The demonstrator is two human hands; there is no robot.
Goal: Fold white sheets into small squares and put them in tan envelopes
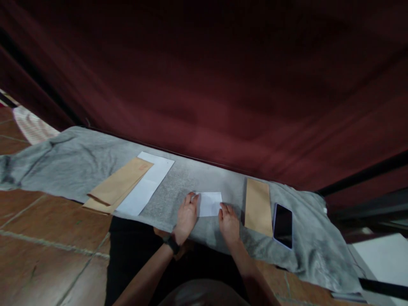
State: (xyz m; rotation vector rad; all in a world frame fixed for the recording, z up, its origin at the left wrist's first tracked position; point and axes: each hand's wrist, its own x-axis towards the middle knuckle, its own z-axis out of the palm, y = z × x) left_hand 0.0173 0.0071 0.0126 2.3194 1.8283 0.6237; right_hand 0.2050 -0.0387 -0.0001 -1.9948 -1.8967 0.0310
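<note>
A small folded white paper (210, 203) lies on the grey cloth (73, 161) in front of me. My left hand (185, 216) rests at the paper's left edge, fingers curled and pressing on it. My right hand (228, 221) holds down the paper's lower right corner with its fingertips. A dark band sits on my left wrist.
To the left lie brown envelopes (119, 183) stacked over a white sheet (149, 185). Right of my hands lies another brown envelope (259, 206), with a dark phone (283, 225) beside it. A dark red curtain (223, 85) hangs behind. Reddish floor tiles (41, 246) lie at the left.
</note>
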